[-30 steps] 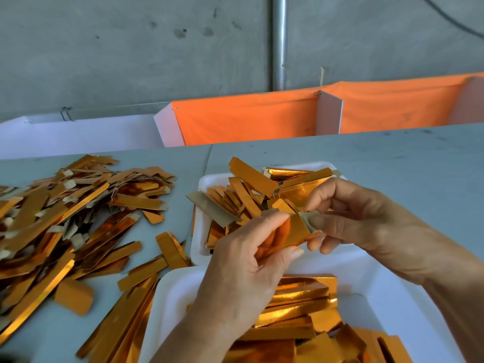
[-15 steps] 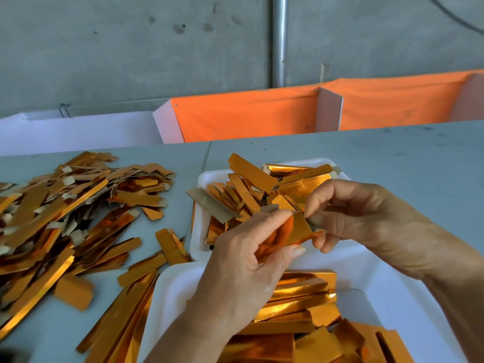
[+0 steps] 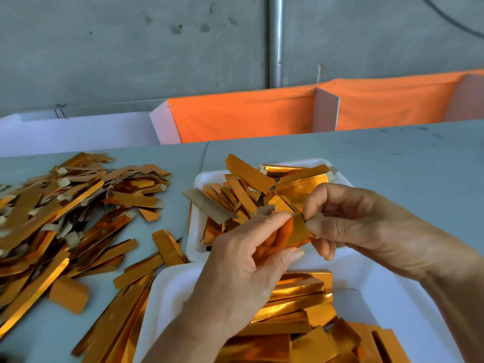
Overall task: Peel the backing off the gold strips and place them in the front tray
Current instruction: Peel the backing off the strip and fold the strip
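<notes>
A short gold strip (image 3: 298,227) is held above the trays between both hands. My left hand (image 3: 243,268) pinches its left part between thumb and fingers. My right hand (image 3: 366,226) pinches its right end with thumb and forefinger, where a pale backing edge shows. Below the hands, the near white tray (image 3: 167,297) holds several shiny gold pieces (image 3: 293,302). Behind it, a second white tray (image 3: 196,229) is heaped with gold strips (image 3: 246,189).
A big loose pile of gold strips (image 3: 65,210) with pale tabs covers the grey table (image 3: 392,163) on the left. More strips lie beside the near tray. Orange fabric bins (image 3: 241,116) and a concrete wall stand behind the table.
Both hands stay on the same strip. My right fingers have shifted slightly along its end and the hands sit a touch closer together.
</notes>
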A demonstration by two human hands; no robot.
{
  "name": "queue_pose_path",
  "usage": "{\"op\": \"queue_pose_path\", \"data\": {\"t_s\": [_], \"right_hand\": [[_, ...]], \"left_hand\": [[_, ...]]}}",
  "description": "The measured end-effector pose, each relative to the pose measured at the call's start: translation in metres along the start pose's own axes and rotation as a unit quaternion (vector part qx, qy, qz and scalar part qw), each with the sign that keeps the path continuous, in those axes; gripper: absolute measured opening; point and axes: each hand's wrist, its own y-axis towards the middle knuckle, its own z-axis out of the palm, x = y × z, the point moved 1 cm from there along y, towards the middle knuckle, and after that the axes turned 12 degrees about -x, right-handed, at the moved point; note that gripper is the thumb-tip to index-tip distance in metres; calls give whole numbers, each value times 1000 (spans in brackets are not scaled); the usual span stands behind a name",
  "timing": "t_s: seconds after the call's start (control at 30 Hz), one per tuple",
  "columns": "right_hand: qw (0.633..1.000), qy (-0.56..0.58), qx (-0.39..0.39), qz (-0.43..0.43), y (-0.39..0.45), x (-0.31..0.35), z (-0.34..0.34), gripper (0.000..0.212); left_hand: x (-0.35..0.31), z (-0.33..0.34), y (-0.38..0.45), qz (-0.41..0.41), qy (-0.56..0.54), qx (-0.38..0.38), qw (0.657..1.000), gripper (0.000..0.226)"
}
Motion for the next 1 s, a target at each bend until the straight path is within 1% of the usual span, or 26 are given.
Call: {"op": "queue_pose_path", "data": {"t_s": [0.13,0.2,0.27,0.37,0.47,0.53,0.73,1.0], "right_hand": [[999,-51,-17,0,2,-3,4,12],[998,-54,-17,8,2,-3,4,12],[999,10,-8,35,2,-3,2,10],[989,128,19,79,2,-6,-3,21],[981,169,25,87,4,-10,-2,26],[981,169,25,92,5,-11,-1,27],[984,151,26,91,5,-12,0,22],[988,118,19,98,5,-10,1,15]], "left_hand": [[4,2,-1,-5,29,11,1000,41],[4,3,-2,-3,41,19,999,42],[3,2,-2,-6,44,19,999,43],[1,0,-1,-6,43,9,999,42],[-1,-2,0,-2,44,3,999,43],[0,-2,0,0,46,6,999,44],[1,-1,-1,11,62,9,998,45],[2,0,-2,-7,54,15,998,42]]}}
